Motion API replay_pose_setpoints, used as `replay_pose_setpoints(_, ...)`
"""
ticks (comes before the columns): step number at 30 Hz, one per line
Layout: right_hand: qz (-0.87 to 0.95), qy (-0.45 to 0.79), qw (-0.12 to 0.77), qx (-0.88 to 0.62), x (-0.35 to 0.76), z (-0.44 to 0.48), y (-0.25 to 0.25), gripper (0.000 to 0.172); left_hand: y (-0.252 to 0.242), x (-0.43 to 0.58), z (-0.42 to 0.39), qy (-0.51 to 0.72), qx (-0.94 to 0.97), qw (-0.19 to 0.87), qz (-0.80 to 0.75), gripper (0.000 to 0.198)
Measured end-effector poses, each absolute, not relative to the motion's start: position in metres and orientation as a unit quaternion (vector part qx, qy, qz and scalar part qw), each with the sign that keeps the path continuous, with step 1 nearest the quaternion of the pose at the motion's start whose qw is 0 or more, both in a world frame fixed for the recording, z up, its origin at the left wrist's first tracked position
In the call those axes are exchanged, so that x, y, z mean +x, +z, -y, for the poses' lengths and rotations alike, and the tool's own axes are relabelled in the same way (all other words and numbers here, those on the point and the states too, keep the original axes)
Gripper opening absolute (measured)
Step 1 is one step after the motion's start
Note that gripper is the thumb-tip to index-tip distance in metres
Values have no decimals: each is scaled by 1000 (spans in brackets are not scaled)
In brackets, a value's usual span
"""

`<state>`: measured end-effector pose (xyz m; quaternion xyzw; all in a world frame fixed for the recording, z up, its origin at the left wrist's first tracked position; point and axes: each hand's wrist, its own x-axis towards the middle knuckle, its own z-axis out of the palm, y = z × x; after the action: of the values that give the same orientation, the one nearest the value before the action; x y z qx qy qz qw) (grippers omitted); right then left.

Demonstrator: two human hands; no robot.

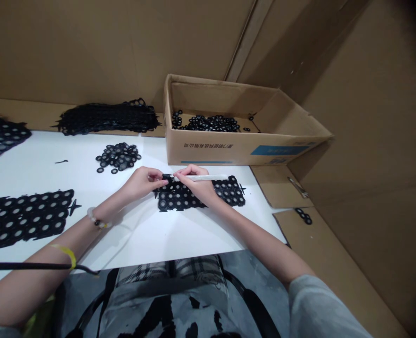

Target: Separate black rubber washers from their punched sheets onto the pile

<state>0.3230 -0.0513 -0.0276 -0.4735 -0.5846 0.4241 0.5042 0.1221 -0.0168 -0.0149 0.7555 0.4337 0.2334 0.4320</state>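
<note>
A black sheet of joined round pieces (229, 191), each with a pale centre, lies on the white tabletop in front of me. My left hand (145, 182) has its thumb and fingers closed at the upper left corner of this sheet. Beside it, my right hand (199, 184) grips a slim white pen-like tool (213, 178) near its left end, and the shaft points right above the sheet. The tool's tip is close to my left fingertips, too small to make out. My right hand hides the sheet's middle.
A pile of loose black rings (119, 157) lies left of my hands. Another black sheet (25, 217) is further left, with stacked sheets (107, 117) behind. An open cardboard box (208, 146) holds more rings. Cardboard walls (123, 47) surround the table. A black cable (35, 266) crosses my left forearm.
</note>
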Motion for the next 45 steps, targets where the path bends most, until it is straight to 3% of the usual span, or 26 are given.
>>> replay_pose_setpoints(21,606,406,497,-470,320,56,-27,20,-16,126,19,258,721,461,-448,29)
replay_pose_setpoints(33,653,379,451,-476,317,56,-32,16,-15,128,19,259,707,483,-446,29)
replay_pose_setpoints(38,664,341,446,-494,321,54,-31,17,-14,123,17,199,735,444,-473,36)
replay_pose_setpoints(45,649,310,474,-508,324,53,-25,21,-16,117,14,158,791,381,-453,29)
